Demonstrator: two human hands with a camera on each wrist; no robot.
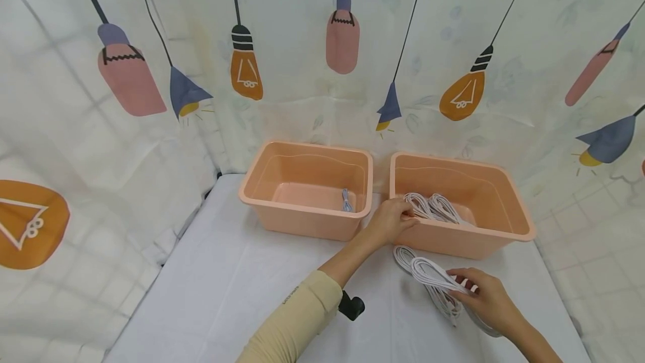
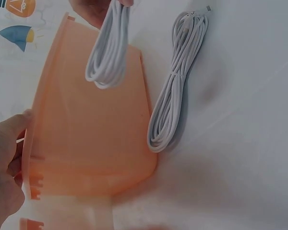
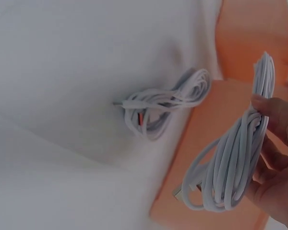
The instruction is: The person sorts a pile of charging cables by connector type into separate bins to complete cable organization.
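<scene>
My left hand [image 1: 390, 222] grips the near left rim of the right-hand peach plastic bin [image 1: 458, 240], its thumb outside and fingers over the edge in the left wrist view. Coiled white cables [image 1: 439, 209] lie inside that bin, close to the fingers. With my right hand [image 1: 481, 294] I pinch a bundled white cable [image 3: 230, 160] around its middle, holding it above the table in front of the bin. Below it, another bundled white cable [image 2: 177, 81] rests on the table, its metal plug [image 2: 208, 8] showing.
To the left stands a second peach bin [image 1: 302, 214] with a small grey-blue tied cable [image 1: 346, 200] in it. Both bins sit on a white-covered table [image 1: 201, 296]. A lamp-patterned curtain [image 1: 297, 43] hangs behind. A black object [image 1: 351, 306] shows beside my left sleeve.
</scene>
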